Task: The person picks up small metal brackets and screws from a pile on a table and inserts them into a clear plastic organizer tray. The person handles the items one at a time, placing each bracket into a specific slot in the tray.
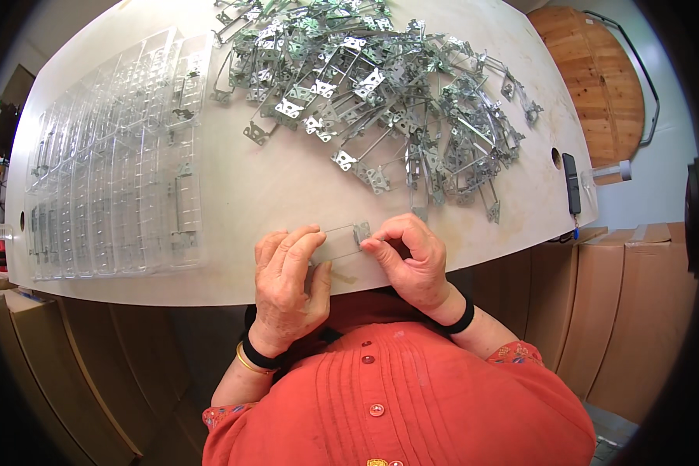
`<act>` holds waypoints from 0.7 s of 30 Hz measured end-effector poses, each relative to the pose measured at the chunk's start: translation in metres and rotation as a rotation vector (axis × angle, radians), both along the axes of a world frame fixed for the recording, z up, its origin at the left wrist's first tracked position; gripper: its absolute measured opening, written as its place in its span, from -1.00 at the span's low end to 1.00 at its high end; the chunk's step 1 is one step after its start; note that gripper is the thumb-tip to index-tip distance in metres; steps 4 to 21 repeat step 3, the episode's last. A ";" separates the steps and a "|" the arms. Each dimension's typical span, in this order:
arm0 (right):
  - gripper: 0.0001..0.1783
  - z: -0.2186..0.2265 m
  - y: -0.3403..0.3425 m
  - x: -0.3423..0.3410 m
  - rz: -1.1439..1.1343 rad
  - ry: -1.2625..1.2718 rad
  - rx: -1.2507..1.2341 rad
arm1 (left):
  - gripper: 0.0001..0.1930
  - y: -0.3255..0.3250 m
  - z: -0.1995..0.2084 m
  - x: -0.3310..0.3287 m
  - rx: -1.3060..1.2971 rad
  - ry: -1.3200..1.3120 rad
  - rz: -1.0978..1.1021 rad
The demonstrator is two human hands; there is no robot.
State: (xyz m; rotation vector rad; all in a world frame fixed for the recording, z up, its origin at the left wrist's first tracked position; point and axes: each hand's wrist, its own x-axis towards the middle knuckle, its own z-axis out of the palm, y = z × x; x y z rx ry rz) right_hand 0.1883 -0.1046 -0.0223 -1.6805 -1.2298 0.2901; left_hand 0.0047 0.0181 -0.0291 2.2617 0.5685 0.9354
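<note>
Just over the near edge of the white table [233, 194], both my hands hold a small metal bracket frame, with a punched end plate [361, 232] and thin rods. My left hand [289, 287] has its curled fingers at the left end of the rods, which they partly hide. At the other end, thumb and forefinger of my right hand [413, 260] pinch by the punched plate. Beyond my hands lies a large tangled heap of similar metal bracket frames [365, 101].
Clear plastic compartment trays [116, 171], some with metal parts in them, cover the table's left side. A black device [572, 183] lies at the right edge, beside a clear tube [612, 172]. Cardboard boxes [637, 311] stand below; a round wooden top [590, 85] is at far right.
</note>
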 end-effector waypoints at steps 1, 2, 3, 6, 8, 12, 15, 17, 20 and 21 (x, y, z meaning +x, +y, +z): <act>-0.82 0.000 0.000 0.000 0.001 -0.007 0.001 | -0.48 0.000 0.000 0.000 -0.002 0.000 -0.001; -0.82 -0.001 0.000 0.001 0.000 -0.012 0.005 | -0.48 0.001 0.001 0.000 -0.002 0.002 -0.005; -0.83 -0.003 0.000 0.002 -0.001 -0.018 0.009 | -0.48 0.001 0.000 0.000 -0.001 0.005 -0.008; -0.83 -0.003 0.000 0.002 -0.001 -0.018 0.009 | -0.48 0.001 0.000 0.000 -0.001 0.005 -0.008; -0.83 -0.003 0.000 0.002 -0.001 -0.018 0.009 | -0.48 0.001 0.000 0.000 -0.001 0.005 -0.008; -0.83 -0.003 0.000 0.002 -0.001 -0.018 0.009 | -0.48 0.001 0.000 0.000 -0.001 0.005 -0.008; -0.83 -0.003 0.000 0.002 -0.001 -0.018 0.009 | -0.48 0.001 0.000 0.000 -0.001 0.005 -0.008; -0.83 -0.003 0.000 0.002 -0.001 -0.018 0.009 | -0.48 0.001 0.000 0.000 -0.001 0.005 -0.008; -0.83 -0.003 0.000 0.002 -0.001 -0.018 0.009 | -0.48 0.001 0.000 0.000 -0.001 0.005 -0.008; -0.83 -0.003 0.000 0.002 -0.001 -0.018 0.009 | -0.48 0.001 0.000 0.000 -0.001 0.005 -0.008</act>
